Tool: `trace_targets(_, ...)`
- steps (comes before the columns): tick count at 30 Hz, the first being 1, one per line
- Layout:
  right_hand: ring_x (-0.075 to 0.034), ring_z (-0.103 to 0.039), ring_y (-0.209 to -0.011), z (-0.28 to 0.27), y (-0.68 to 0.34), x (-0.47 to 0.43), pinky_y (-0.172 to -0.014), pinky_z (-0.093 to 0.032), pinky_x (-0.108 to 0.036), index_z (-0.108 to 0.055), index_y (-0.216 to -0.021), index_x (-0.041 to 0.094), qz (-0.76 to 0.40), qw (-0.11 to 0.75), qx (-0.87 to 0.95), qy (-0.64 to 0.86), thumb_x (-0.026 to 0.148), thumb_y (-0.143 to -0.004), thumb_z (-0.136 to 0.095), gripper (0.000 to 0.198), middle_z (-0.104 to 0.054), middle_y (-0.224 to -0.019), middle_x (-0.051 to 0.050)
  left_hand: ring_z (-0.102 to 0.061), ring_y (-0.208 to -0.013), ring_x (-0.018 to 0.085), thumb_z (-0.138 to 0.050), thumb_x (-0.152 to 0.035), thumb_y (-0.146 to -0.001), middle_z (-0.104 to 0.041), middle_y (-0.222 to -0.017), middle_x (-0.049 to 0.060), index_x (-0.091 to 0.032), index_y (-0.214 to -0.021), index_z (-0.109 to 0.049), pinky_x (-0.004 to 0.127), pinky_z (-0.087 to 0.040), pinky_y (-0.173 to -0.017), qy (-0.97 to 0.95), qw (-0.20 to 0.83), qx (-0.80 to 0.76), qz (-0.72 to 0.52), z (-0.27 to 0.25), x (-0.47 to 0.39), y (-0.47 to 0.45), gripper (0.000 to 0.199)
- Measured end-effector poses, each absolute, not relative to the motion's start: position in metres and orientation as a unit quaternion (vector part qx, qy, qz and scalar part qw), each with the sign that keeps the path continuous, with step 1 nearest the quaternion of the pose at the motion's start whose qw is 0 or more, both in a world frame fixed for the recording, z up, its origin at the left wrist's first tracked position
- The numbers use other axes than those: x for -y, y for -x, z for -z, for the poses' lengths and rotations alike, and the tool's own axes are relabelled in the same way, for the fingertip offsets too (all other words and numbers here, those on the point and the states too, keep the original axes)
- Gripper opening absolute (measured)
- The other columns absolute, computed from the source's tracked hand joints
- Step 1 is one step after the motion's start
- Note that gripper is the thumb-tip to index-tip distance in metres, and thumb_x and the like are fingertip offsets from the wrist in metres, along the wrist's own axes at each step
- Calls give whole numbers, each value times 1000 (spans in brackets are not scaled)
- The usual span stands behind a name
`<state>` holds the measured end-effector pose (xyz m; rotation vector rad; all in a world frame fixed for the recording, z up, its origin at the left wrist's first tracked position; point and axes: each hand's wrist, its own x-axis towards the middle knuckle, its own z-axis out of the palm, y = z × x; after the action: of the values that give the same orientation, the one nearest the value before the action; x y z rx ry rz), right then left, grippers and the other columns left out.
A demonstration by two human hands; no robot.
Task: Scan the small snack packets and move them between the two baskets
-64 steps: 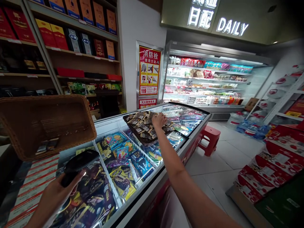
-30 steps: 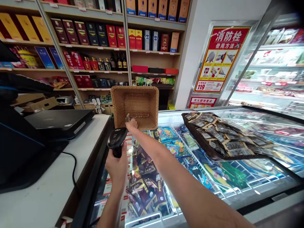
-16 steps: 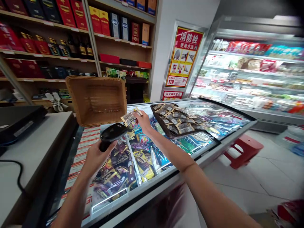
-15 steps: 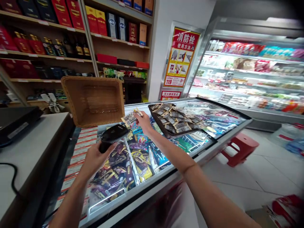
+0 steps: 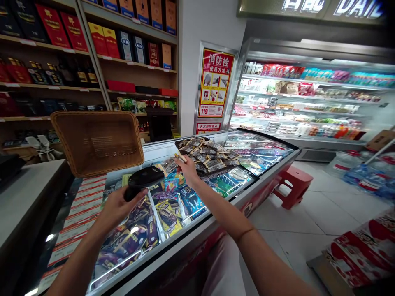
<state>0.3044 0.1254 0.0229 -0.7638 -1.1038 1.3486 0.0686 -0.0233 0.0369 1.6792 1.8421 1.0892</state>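
Observation:
My left hand [image 5: 123,202] is wrapped round the handle of a black barcode scanner [image 5: 146,176], whose head points right over the freezer. In my right hand [image 5: 188,169] a small clear snack packet [image 5: 169,165] with a pale edge is pinched between thumb and fingers, just beyond the scanner's head. Right behind that hand, a dark tray [image 5: 176,142] heaped with similar packets [image 5: 212,153] rests on the freezer's glass top. Under both hands, wrapped ice creams [image 5: 168,216] in several colours show inside the chest freezer [image 5: 145,255].
A brown wicker basket [image 5: 98,142] stands tipped on its side at the freezer's back left. Price labels [image 5: 80,205] line its left part. A grey counter [image 5: 29,193] lies at left, a red stool [image 5: 293,185] at right. Bottle shelves [image 5: 132,63] and a lit cooler [image 5: 308,102] stand behind.
The view has swung to the right and tilted slightly up. My right hand with the packet now appears closer to the heaped tray. My left hand still grips the scanner.

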Motion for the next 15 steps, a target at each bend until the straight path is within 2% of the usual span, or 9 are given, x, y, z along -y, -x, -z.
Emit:
trace_targets(5, -16, -61, -58, -10, -320, -131, -55, -50, -28, -68, -107, 24, -554, 590, 479, 340, 52, -82, -87, 42, -58, -64, 8, -49, -47, 17, -69, -92, -73, -53, -50, -2, -25, -69, -62, 29, -33, -46, -635, 197, -652, -364, -32, 13, -77, 67)
trace_targets(8, -19, -68, -64, -20, -341, -142, -62, -58, -32, -65, -122, 25, -508, 606, 486, 371, 45, -90, -81, 42, -65, -72, 5, -51, -48, 19, -65, -96, -71, -56, -50, 0, -25, -70, -64, 30, -33, -46, -640, 178, -657, -357, -41, 1, -89, 71)
trace_targets(12, -23, -78, -77, -54, -383, -171, -79, -64, -38, -47, -158, 25, -359, 632, 510, 460, 35, -103, -66, 59, -78, -100, -4, -56, -52, 22, -64, -97, -70, -60, -53, 1, -26, -71, -64, 30, -37, -49, -651, 170, -646, -360, -69, -15, -116, 72)
trace_targets(15, -29, -80, -103, -75, -409, -198, -95, -61, -43, -40, -168, 22, -210, 574, 558, 561, 27, -108, -56, 63, -79, -118, -13, -57, -55, 22, -62, -99, -71, -60, -55, 1, -25, -76, -65, 31, -40, -51, -651, 184, -631, -380, -84, -24, -133, 74)
